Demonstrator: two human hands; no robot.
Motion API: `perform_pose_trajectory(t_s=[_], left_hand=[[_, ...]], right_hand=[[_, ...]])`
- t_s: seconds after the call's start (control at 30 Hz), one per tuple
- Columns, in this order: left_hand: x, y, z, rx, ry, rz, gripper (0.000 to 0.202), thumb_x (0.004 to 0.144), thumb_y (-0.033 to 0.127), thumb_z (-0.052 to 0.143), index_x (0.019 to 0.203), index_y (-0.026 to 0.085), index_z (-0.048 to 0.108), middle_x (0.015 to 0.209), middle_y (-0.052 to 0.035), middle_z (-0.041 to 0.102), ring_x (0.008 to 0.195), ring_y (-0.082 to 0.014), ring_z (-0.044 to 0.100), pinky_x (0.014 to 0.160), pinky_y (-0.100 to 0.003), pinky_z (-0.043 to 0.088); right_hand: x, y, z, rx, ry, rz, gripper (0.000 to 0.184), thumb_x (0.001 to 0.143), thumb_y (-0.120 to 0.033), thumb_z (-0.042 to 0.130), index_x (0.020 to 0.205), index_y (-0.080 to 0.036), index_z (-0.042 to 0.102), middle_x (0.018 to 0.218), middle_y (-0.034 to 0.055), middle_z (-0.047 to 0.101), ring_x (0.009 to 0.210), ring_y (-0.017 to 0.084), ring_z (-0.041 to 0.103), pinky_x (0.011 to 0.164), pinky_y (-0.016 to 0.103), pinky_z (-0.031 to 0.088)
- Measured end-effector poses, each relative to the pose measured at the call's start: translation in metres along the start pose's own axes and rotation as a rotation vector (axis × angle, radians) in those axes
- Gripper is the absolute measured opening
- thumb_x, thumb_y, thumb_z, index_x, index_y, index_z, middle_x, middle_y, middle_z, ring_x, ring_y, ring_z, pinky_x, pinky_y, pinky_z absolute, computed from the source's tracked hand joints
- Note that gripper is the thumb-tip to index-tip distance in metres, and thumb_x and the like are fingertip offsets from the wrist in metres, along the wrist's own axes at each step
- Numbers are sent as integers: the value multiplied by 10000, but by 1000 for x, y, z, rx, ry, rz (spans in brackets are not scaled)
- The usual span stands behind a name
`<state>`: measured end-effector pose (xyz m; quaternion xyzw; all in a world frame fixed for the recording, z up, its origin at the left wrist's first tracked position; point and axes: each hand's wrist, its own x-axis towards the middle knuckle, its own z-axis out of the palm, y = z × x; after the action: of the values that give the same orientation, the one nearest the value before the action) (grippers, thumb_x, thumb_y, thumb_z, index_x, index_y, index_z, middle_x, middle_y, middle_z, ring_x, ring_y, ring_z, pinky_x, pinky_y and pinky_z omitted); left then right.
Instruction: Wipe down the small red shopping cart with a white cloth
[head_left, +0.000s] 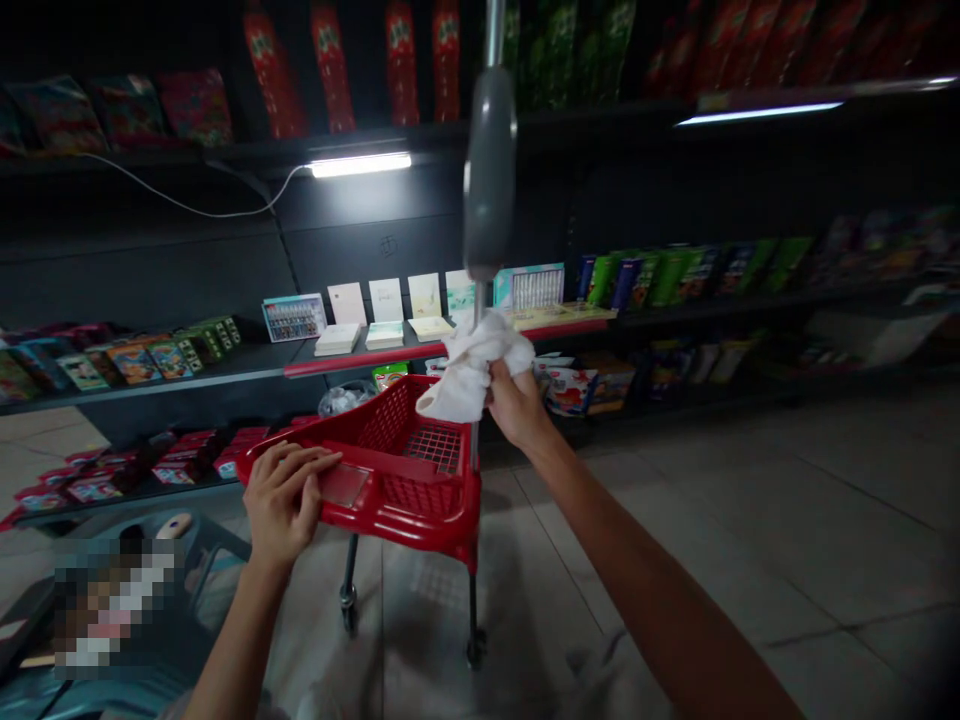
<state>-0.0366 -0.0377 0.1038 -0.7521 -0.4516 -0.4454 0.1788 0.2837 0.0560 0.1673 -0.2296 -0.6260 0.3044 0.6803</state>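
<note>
My left hand (285, 500) lies over the near rim of a red plastic shopping trolley (397, 480), its fingers curled on the edge. My right hand (514, 405) grips a crumpled white cloth (472, 365) at the trolley's far upper corner. The cloth is wrapped against a thin metal pole (475, 305) that rises from the trolley. A grey handle (490, 170) sits higher on the pole, blurred. The trolley has a mesh basket and stands on small castor wheels (349, 605).
Dark shop shelves (450, 345) hold cards, notebooks and colourful packets behind the trolley. A lit tube lamp (360, 165) hangs under an upper shelf. A teal plastic crate or seat (195, 560) with a pixelated item sits at lower left. Tiled floor (750, 520) extends right.
</note>
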Motion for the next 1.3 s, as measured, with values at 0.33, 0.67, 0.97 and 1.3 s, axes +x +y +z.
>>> perform_pose_trajectory(t_s=[0.33,0.67,0.97,1.3], left_hand=[[3,-26,13,-75,34,-269,450,1061,387,343,1257,193,698,1384,-119,666,1373,-255,543,1236,-525,310],[-8,74,11,37,95,36,332,918,224,619,1248,216,653,1170,-112,697,1102,-252,658,982,-401,518],[-6,80,16,392,-95,-111,438,942,462,633,1279,183,611,1060,-115,741,1021,-299,644,967,-450,405],[-2,61,10,423,-177,-114,343,882,559,689,980,232,730,1080,-114,723,1099,-350,560,1055,-555,347]], right_hand=[[-84,34,34,-76,-301,24,665,961,-739,426,1283,-175,570,1070,108,674,1004,239,654,956,385,531],[-102,46,45,-224,-513,-106,354,950,-135,461,1291,-168,549,1169,105,662,1090,203,640,977,343,522],[-113,55,35,-604,-561,-317,544,902,11,452,1380,-198,606,1438,80,616,1421,207,469,1206,443,391],[-113,84,-5,-840,-551,-262,580,874,46,432,1344,-193,673,1418,79,647,1445,208,471,1234,481,385]])
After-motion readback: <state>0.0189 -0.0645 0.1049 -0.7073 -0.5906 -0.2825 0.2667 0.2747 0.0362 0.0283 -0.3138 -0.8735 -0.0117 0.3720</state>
